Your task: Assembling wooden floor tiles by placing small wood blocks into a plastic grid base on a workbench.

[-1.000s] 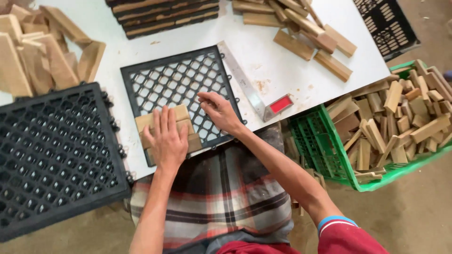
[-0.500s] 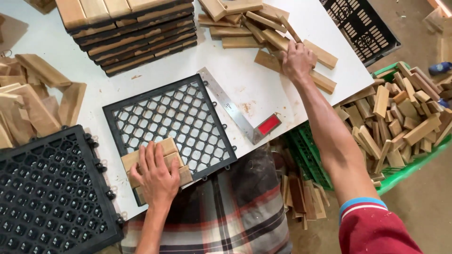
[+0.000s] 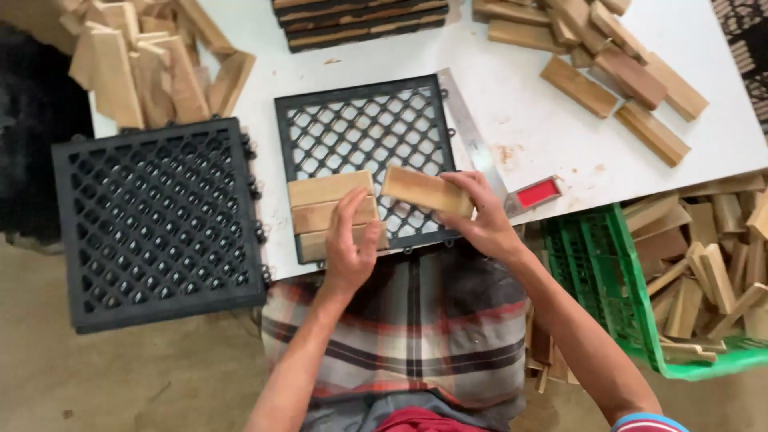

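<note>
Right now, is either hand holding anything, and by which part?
The right hand holds a wooden slat by its right end, above the black grid tile. The left hand holds nothing; it presses on the slats already laid on the tile.

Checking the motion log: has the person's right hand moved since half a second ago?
Yes. The right hand has come back from the far pile of wooden slats to the black plastic lattice grid, holding a slat.

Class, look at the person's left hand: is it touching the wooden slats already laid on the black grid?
Touching. The head view shows the left hand resting its fingers on the laid wooden slats on the black grid.
</note>
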